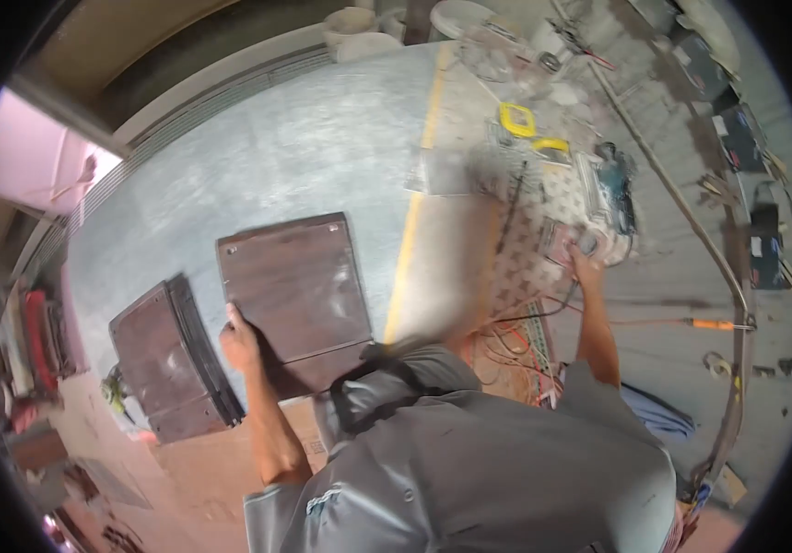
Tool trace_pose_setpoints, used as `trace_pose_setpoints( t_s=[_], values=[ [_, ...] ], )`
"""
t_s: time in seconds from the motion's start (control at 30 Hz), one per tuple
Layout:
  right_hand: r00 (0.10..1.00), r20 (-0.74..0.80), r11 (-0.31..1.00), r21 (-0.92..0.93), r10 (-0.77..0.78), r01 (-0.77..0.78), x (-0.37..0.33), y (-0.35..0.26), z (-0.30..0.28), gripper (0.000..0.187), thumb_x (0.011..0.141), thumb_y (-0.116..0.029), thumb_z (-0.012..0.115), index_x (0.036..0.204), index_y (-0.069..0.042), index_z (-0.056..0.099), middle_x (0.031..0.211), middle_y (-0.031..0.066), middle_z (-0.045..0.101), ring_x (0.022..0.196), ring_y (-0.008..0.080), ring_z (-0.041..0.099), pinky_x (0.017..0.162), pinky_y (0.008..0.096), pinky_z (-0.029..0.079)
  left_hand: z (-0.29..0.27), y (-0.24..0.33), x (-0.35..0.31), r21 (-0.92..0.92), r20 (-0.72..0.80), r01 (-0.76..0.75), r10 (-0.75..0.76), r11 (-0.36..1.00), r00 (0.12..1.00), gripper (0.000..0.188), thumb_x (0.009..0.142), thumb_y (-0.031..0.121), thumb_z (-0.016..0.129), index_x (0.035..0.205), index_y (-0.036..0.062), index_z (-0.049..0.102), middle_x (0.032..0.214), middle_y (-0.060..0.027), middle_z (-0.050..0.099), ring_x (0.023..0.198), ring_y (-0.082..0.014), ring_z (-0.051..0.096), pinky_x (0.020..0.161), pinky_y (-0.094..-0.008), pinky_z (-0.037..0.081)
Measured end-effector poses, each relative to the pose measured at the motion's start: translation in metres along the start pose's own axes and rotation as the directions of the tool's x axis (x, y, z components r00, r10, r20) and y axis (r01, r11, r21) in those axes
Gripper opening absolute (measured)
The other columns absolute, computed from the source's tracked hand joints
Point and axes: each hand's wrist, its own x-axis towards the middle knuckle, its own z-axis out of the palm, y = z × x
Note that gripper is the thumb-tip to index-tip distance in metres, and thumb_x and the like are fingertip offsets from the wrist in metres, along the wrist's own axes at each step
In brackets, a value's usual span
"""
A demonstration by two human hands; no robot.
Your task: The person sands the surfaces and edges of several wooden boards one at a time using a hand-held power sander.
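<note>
My left hand (241, 343) grips the left edge of a flat brown panel (290, 286), thumb along the edge and the other fingers mostly hidden. The panel has small light fittings at its far corners, and its near end is partly hidden by my body. To its left lies a stack of similar brown panels (161, 346). Off to the right, my right hand (587, 267) is closed on a blurred grey-and-reddish hand tool (589, 241), with a dark cord close by. A teal-and-black power tool (617, 189) lies just beyond that hand.
The panels rest on a large grey-blue tabletop (258, 166) with a yellow stripe (405, 249). Yellow-framed items (517, 120) lie at the far right. Tangled cords (511, 355) run beside my right side. White tubs (460, 17) stand at the far edge.
</note>
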Motion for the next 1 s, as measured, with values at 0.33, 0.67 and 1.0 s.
trace_pose_setpoints(
  t_s=[0.33, 0.67, 1.0],
  values=[
    [0.905, 0.421, 0.92, 0.329, 0.058, -0.212, -0.175, -0.09, -0.051, 0.058, 0.083, -0.005, 0.083, 0.134, -0.012, 0.057, 0.086, 0.003, 0.065, 0.06, 0.0121, 0.057, 0.048, 0.0297, 0.045, -0.053, 0.191, 0.032, -0.113, 0.422, -0.76, 0.724, 0.64, 0.546, 0.073, 0.092, 0.074, 0.066, 0.082, 0.0029, 0.079, 0.076, -0.0222, 0.07, 0.076, -0.0402, 0.069, 0.072, -0.0476, 0.052],
    [0.997, 0.065, 0.998, -0.046, -0.035, 0.038, -0.358, -0.118, 0.016, 0.059, 0.074, -0.028, 0.093, 0.122, -0.008, 0.065, 0.11, 0.013, 0.068, 0.107, 0.0296, 0.068, 0.094, 0.041, 0.055, 0.113, 0.166, -0.091, -0.399, 0.509, -0.907, 0.789, -0.137, -0.343, 0.094, 0.071, 0.072, 0.085, 0.14, 0.0108, 0.07, 0.157, -0.0192, 0.055, 0.15, -0.0413, 0.044, 0.124, -0.0558, 0.034],
    [0.981, 0.095, 0.982, 0.074, 0.166, -0.174, -0.501, -0.127, 0.074, 0.048, 0.083, -0.031, 0.085, 0.124, -0.015, 0.067, 0.116, 0.0177, 0.071, 0.102, 0.0417, 0.071, 0.086, 0.0504, 0.058, 0.064, 0.093, -0.114, -0.196, 0.823, -0.974, 0.521, -0.113, -0.226, 0.165, 0.048, 0.072, 0.097, 0.176, 0.0162, 0.01, 0.181, -0.0219, 0.003, 0.167, -0.0425, 0.001, 0.129, -0.069, 0.004]
  ],
)
